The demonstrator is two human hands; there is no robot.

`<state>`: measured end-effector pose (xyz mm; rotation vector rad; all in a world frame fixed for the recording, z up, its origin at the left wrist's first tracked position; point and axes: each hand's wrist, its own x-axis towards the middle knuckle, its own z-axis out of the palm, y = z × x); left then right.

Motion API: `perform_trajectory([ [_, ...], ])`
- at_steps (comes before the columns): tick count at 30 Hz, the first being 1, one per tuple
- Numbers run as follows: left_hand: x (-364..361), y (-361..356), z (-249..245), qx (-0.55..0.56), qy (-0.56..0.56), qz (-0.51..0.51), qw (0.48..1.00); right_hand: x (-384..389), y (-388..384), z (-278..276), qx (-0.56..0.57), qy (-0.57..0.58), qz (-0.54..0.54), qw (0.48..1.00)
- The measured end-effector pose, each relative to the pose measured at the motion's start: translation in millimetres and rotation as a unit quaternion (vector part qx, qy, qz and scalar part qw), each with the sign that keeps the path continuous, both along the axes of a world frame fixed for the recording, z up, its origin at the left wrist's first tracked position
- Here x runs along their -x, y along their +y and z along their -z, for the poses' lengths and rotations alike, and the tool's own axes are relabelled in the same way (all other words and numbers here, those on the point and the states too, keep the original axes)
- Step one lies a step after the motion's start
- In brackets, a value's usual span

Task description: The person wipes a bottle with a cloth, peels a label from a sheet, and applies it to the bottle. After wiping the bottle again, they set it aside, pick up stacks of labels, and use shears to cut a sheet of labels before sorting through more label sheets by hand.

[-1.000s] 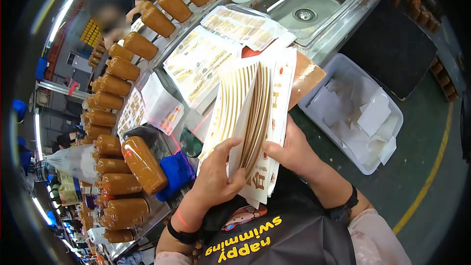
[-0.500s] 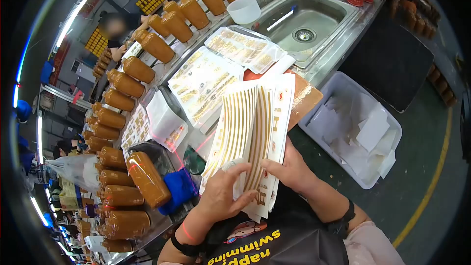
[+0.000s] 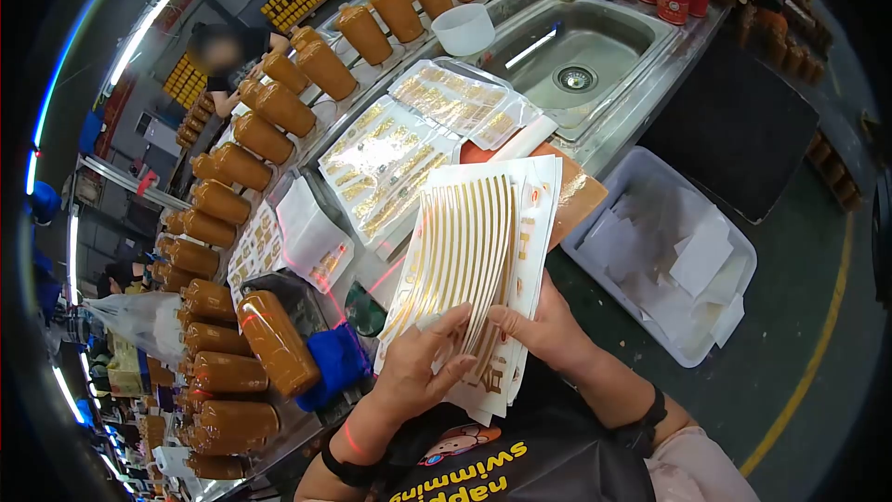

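Note:
A thick stack of white decal sheets point(image 3: 460, 232) with gold stripes is held up in front of me between both hands. My left hand point(image 3: 420, 361) is closed on the lower left edge, thumb and fingers pinching the striped sheets. My right hand point(image 3: 548, 327) grips the lower right of the stack, its thumb on the front and the other fingers hidden behind. Sheets at the right of the stack carry gold characters and small red marks. Beyond the stack, more gold-printed sheets point(image 3: 379, 163) lie on a tray, with clear-covered gold decal sheets point(image 3: 455, 98) beside them.
Brown bottles point(image 3: 279, 110) line the counter at left; one brown bottle point(image 3: 279, 342) lies near a blue cloth point(image 3: 333, 363). A steel sink point(image 3: 613, 33) and a white bowl point(image 3: 463, 30) are at the back. A bin of paper scraps point(image 3: 641, 316) stands at right. Another person point(image 3: 223, 65) works behind.
The gap between the raised striped sheets has closed, and one broad striped sheet now faces me. My thumbs have come closer together. The brown bottles stand in slightly different positions along their row.

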<state>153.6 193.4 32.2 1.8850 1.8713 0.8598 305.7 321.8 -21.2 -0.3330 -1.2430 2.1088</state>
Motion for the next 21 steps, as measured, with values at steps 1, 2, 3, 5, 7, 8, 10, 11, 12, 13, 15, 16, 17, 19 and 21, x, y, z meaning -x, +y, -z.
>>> perform_trajectory([
  [1, 2, -1, 3, 0.006, -0.009, -0.010, 1.000, 1, 0, 3, -0.004, 0.003, 0.003, 1.000],
  [2, 2, -3, 4, 0.013, -0.018, -0.020, 1.000, 2, -1, 5, -0.008, 0.007, 0.005, 1.000],
  [3, 1, -3, 3, 0.014, 0.003, -0.019, 1.000, 2, -1, 5, -0.005, 0.009, 0.003, 1.000],
  [5, -1, 0, -2, 0.016, 0.043, -0.017, 0.999, 1, -1, 4, 0.000, 0.013, 0.001, 1.000],
  [7, -3, 2, -2, 0.003, 0.057, -0.019, 0.998, 1, 0, 5, -0.005, 0.005, 0.003, 1.000],
  [8, -5, 2, -1, -0.002, 0.063, -0.020, 0.998, 0, 0, 6, -0.006, 0.001, 0.005, 1.000],
  [10, -3, 2, 1, 0.010, 0.031, -0.028, 0.999, 1, 0, 10, -0.010, -0.001, 0.008, 1.000],
  [11, -1, 1, 2, 0.016, 0.016, -0.033, 0.999, 1, 0, 11, -0.012, -0.001, 0.009, 1.000],
  [12, 0, 0, 4, 0.020, -0.005, -0.038, 0.999, 1, 0, 11, -0.005, -0.005, 0.005, 1.000],
  [13, 1, -1, 5, 0.024, -0.027, -0.043, 0.998, 1, 0, 11, 0.001, -0.010, 0.000, 1.000],
  [15, 1, -1, 4, 0.032, -0.066, -0.056, 0.996, 1, 1, 11, -0.006, -0.026, -0.002, 1.000],
  [16, 2, -1, 5, 0.032, -0.070, -0.054, 0.996, 0, 2, 13, -0.018, -0.037, 0.001, 0.999],
  [17, 3, -1, 7, 0.032, -0.074, -0.053, 0.995, 1, 2, 14, -0.030, -0.048, 0.003, 0.998],
  [19, 6, -1, 12, 0.020, -0.061, -0.044, 0.997, 4, 0, 18, -0.035, -0.039, 0.037, 0.998],
  [21, 3, 2, 4, 0.018, -0.021, -0.034, 0.999, 5, -1, 19, -0.029, -0.034, 0.043, 0.998],
])
